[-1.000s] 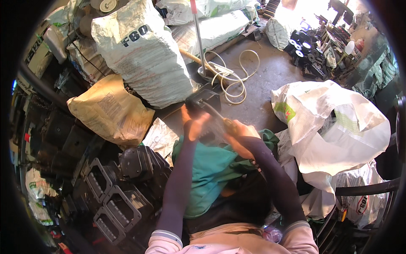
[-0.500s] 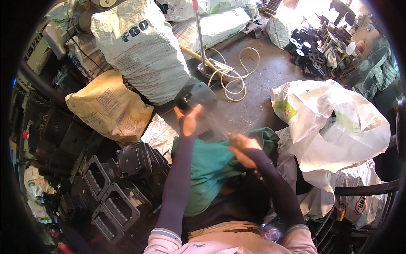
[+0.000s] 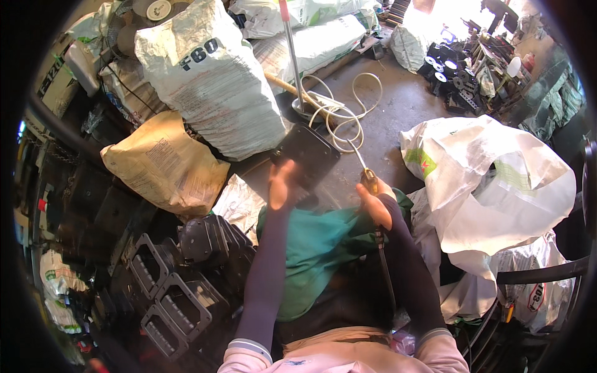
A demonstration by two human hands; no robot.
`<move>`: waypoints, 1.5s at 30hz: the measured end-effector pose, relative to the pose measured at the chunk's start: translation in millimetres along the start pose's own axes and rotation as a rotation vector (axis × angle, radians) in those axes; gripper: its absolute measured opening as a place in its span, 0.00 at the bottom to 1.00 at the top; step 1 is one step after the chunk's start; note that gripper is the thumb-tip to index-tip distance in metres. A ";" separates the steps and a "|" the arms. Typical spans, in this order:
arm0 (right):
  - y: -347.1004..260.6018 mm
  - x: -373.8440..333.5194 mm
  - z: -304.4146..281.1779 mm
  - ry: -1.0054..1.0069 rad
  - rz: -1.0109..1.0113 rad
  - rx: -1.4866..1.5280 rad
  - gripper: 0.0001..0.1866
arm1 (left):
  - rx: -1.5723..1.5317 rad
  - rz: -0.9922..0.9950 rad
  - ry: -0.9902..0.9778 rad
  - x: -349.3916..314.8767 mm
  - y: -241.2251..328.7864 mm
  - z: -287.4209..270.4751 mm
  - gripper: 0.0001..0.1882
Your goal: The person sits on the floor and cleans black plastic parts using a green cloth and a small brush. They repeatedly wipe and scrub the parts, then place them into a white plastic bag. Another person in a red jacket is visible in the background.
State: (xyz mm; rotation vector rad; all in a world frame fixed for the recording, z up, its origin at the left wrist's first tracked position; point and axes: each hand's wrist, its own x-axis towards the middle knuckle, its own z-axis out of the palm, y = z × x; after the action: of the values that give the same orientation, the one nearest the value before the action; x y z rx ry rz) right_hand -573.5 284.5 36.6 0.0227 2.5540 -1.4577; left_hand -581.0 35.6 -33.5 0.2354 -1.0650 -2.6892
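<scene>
I see the black box-like part (image 3: 309,155) just beyond the green cloth (image 3: 311,239), the left hand (image 3: 282,188) with its grip closed on the near edge, though blur hides how the fingers sit. The right hand (image 3: 379,205) has its grip round a yellowish handle (image 3: 369,181) (its thin tube (image 3: 359,156) shows pale); a dark hose (image 3: 385,273) leaves below, and I lose it against dark clothing (image 3: 348,295). At lower left, black frames (image 3: 197,298) sink into shadow.
</scene>
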 end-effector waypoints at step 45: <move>-78.6 -56.9 -63.9 -0.899 -0.443 0.286 0.36 | 0.000 -0.810 -0.345 -156.1 75.6 18.8 0.33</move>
State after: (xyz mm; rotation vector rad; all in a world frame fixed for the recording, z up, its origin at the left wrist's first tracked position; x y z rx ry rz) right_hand -537.1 303.6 145.3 -0.9684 1.6573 -1.4760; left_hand -423.6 38.0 41.8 0.2479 -1.2662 -3.5522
